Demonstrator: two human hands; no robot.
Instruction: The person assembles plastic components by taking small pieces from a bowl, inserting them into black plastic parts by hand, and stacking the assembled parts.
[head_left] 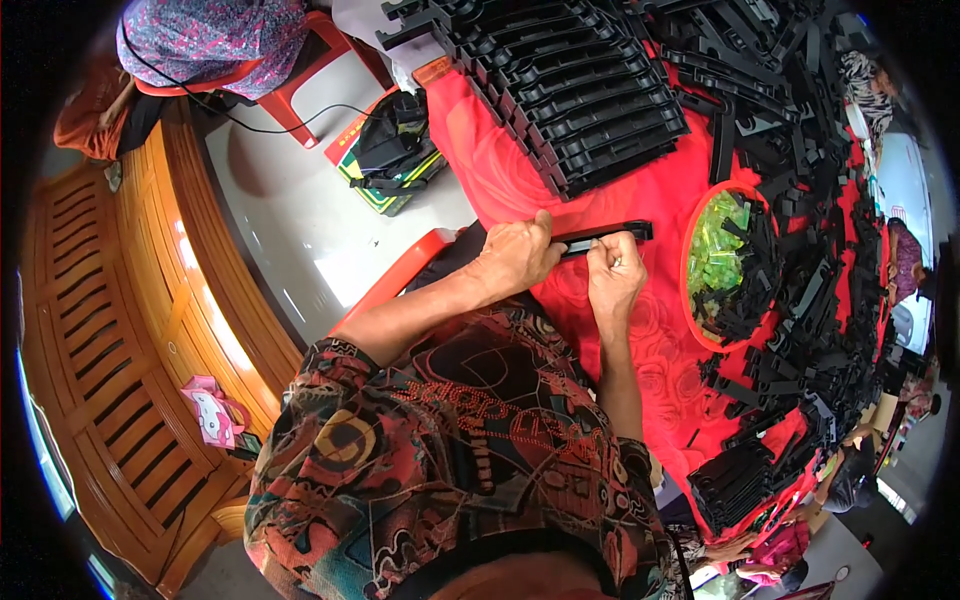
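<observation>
A slim black plastic strip (pixel 640 230) is held level between my hands over the red cloth, at the near edge of the table. My left hand (pixel 517 255) is closed around its left end, thumb on top. With fingertips pinched together, my right hand (pixel 613 268) presses on the strip's near side, close to its right end. Any small piece between those fingertips is too hidden to make out. Just right of my hands stands a round orange-rimmed basin (pixel 690 300); it holds clear yellow-green plastic pieces (pixel 718 243) and small black parts (pixel 745 290).
A stack of long black plastic parts (pixel 580 95) rises beyond my hands. Loose black parts (pixel 800 200) heap across the right of the red tablecloth (pixel 660 345). Left are a wooden bench (pixel 110 370), a red chair (pixel 300 90) and a black bag (pixel 395 140). Other people sit around.
</observation>
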